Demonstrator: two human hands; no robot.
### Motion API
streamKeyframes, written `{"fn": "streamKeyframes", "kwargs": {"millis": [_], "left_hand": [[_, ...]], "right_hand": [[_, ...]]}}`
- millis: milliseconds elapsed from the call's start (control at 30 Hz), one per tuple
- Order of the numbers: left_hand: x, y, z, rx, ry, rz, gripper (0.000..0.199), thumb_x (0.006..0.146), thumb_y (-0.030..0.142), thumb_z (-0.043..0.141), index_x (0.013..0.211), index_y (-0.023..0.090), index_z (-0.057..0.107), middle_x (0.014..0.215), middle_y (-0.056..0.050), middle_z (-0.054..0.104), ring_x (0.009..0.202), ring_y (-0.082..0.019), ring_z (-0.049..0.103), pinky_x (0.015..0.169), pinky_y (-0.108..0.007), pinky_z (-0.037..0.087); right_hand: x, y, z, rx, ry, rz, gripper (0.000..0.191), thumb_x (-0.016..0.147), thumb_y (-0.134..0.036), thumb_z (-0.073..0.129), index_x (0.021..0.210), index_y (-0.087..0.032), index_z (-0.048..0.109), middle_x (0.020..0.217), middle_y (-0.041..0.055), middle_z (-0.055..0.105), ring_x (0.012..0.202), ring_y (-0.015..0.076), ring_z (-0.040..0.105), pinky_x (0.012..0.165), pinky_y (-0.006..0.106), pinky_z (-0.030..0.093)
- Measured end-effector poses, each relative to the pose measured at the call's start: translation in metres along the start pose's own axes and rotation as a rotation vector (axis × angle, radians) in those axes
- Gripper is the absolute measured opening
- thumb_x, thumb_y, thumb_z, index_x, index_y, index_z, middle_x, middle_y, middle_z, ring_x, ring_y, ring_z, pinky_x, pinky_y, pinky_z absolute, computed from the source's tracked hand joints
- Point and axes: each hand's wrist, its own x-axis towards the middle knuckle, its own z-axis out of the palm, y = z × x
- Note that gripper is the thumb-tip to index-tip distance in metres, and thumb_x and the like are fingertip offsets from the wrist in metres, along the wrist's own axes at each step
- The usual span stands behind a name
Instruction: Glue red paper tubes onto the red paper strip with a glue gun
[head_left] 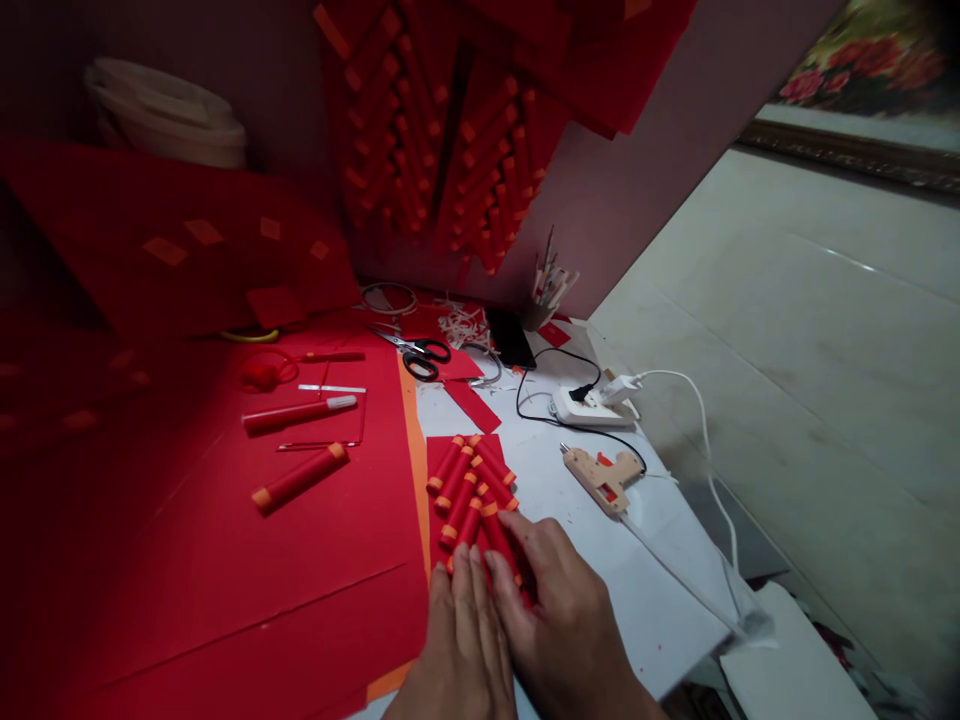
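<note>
Left hand (466,632): fingers straight, side by side, at the nearest orange-banded red paper rolls (458,510). Right hand (568,600): thumb and forefinger apart around rolls; whether either hand pinches cannot be told. Rolls: herringbone on red card (438,453). Hot glue gun (589,478): right. Black-handled scissors (407,346): beyond.

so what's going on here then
A person has both bare hands over the near end of a cluster of slim red tubes with orange end bands, set in slanting rows on a rectangular red card. The left hand lies with its fingers extended together; the right hand curls around the cluster's right side. A cream-coloured glue gun lies to the right, and one larger red tube lies apart on the left.
</note>
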Motion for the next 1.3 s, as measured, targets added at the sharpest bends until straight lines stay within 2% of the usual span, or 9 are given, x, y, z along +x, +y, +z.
{"fn": "streamKeyframes", "kwargs": {"millis": [167, 367, 467, 633, 800, 900, 1300], "left_hand": [[0.003, -0.004, -0.005, -0.021, 0.005, 0.009, 0.04, 0.09, 0.033, 0.054, 0.12, 0.019, 0.077, 0.113, -0.012, 0.08, 0.109, -0.033, 0.071, 0.095, -0.046, 0.047], [0.002, -0.013, -0.011, 0.011, -0.012, 0.055, 0.043, 0.093, 0.035, 0.05, 0.126, 0.019, 0.074, 0.117, -0.013, 0.079, 0.111, -0.032, 0.07, 0.098, -0.045, 0.044], [0.0, -0.005, -0.004, 0.013, -0.009, 0.043, 0.043, 0.093, 0.04, 0.051, 0.124, 0.021, 0.075, 0.119, -0.014, 0.078, 0.113, -0.033, 0.069, 0.099, -0.047, 0.043], [0.001, 0.011, 0.008, -0.019, 0.094, -0.096, 0.043, 0.085, 0.049, 0.062, 0.108, 0.019, 0.082, 0.111, -0.019, 0.079, 0.111, -0.042, 0.069, 0.1, -0.056, 0.042], [0.002, -0.005, -0.006, -0.024, -0.001, 0.048, 0.046, 0.092, 0.043, 0.055, 0.124, 0.017, 0.075, 0.117, -0.016, 0.078, 0.112, -0.036, 0.07, 0.098, -0.048, 0.043], [0.003, -0.01, -0.011, -0.03, -0.009, 0.045, 0.045, 0.094, 0.042, 0.053, 0.124, 0.016, 0.075, 0.118, -0.016, 0.078, 0.112, -0.036, 0.07, 0.098, -0.048, 0.043], [0.002, -0.007, -0.008, -0.015, -0.009, 0.063, 0.046, 0.096, 0.041, 0.05, 0.125, 0.015, 0.074, 0.118, -0.016, 0.078, 0.113, -0.036, 0.069, 0.099, -0.051, 0.043]], "right_hand": [[-0.003, -0.002, 0.001, -0.067, 0.003, -0.008, 0.026, 0.102, -0.021, 0.046, 0.126, -0.015, 0.056, 0.081, 0.0071, 0.065, 0.069, 0.022, 0.067, 0.059, 0.032, 0.056], [-0.005, -0.003, 0.002, -0.078, 0.05, -0.006, 0.024, 0.101, -0.019, 0.048, 0.122, -0.014, 0.059, 0.081, 0.0074, 0.067, 0.069, 0.0215, 0.068, 0.059, 0.032, 0.055], [-0.005, -0.002, 0.002, -0.093, 0.082, -0.029, 0.024, 0.1, -0.019, 0.049, 0.121, -0.012, 0.06, 0.079, 0.0072, 0.067, 0.068, 0.0216, 0.068, 0.058, 0.032, 0.055], [-0.004, -0.002, -0.001, -0.102, 0.077, -0.032, 0.023, 0.1, -0.018, 0.048, 0.118, -0.013, 0.062, 0.079, 0.0072, 0.067, 0.068, 0.021, 0.068, 0.058, 0.031, 0.056], [-0.003, -0.003, -0.001, -0.083, 0.068, -0.029, 0.023, 0.101, -0.018, 0.045, 0.114, -0.013, 0.063, 0.078, 0.0073, 0.065, 0.066, 0.0202, 0.066, 0.055, 0.03, 0.055], [-0.002, -0.003, 0.0, -0.073, 0.072, -0.025, 0.023, 0.101, -0.016, 0.045, 0.114, -0.014, 0.064, 0.078, 0.007, 0.065, 0.066, 0.0201, 0.066, 0.056, 0.029, 0.055], [-0.001, -0.004, -0.001, -0.056, 0.055, -0.057, 0.026, 0.103, -0.02, 0.045, 0.117, -0.013, 0.066, 0.08, 0.0066, 0.064, 0.066, 0.0186, 0.067, 0.057, 0.028, 0.058]]}}
